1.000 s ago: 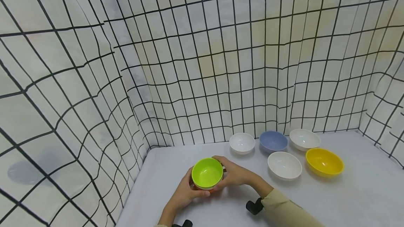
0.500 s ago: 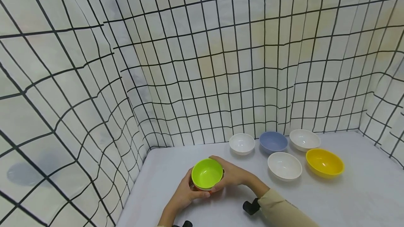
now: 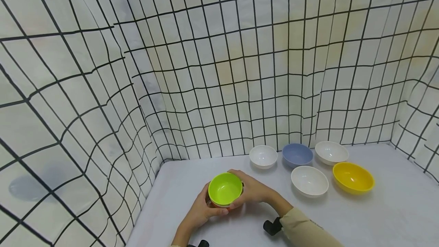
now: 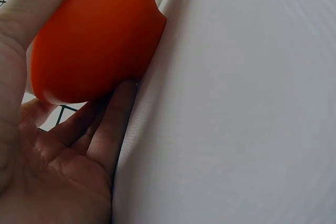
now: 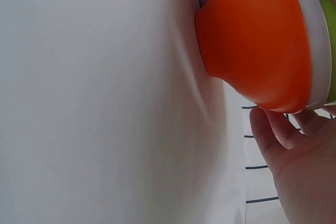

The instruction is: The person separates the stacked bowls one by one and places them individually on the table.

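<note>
A bright green bowl (image 3: 225,188) sits on top of a nested stack in front of me, in the head view. Under it shows the rim of a white bowl (image 5: 316,40), and lowest is an orange bowl (image 5: 257,40) whose foot stands on the white cloth. My left hand (image 3: 202,209) grips the stack from the left, thumb along the near side. From the right, my right hand (image 3: 253,190) holds the same stack, fingers round the far side and thumb near the front. In the left wrist view, fingers (image 4: 113,124) reach low beside the orange bowl.
Right of the stack stand a small white bowl (image 3: 263,157), a blue bowl (image 3: 297,155), two more white bowls, one at the back (image 3: 331,153) and one nearer (image 3: 310,181), and a yellow bowl (image 3: 353,178). A black-gridded white curtain (image 3: 226,68) encloses the table's back and sides.
My right hand and forearm have shifted slightly left, with the hand settling closer round the stack. The stack and my left hand have hardly moved.
</note>
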Action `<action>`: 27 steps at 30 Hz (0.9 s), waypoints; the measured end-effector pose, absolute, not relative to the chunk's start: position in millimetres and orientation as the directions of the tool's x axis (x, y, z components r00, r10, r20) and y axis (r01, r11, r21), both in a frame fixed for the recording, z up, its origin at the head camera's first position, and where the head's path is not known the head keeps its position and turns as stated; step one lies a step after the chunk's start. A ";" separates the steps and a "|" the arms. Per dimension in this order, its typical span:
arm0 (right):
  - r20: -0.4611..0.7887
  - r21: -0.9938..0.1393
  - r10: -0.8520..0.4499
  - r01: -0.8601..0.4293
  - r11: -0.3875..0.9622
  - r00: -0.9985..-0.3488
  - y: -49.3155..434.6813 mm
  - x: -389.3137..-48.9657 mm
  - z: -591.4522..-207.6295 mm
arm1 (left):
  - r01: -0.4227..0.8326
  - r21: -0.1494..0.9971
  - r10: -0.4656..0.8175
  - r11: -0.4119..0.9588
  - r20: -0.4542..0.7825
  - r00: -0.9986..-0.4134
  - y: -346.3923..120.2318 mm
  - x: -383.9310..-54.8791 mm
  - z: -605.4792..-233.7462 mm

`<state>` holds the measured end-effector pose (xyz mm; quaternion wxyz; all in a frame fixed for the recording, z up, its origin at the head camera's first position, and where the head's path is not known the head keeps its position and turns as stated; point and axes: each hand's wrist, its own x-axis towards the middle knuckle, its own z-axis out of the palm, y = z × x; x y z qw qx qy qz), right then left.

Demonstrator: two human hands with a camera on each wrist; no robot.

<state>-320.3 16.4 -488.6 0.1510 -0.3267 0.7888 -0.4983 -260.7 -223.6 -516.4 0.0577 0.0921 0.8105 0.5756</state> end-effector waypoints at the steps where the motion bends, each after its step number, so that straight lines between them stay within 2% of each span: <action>1: 0.090 -0.885 -0.666 -0.365 0.287 -0.741 16.5 -320.2 -488.6 | 0.082 0.944 0.215 0.320 0.012 -0.976 -223.6 -260.8 -516.4; 27: 0.148 -0.863 -0.649 -0.417 0.283 -0.747 14.5 -321.1 -492.7 | 0.083 0.934 0.205 0.347 0.011 -0.979 -222.9 -259.8 -514.8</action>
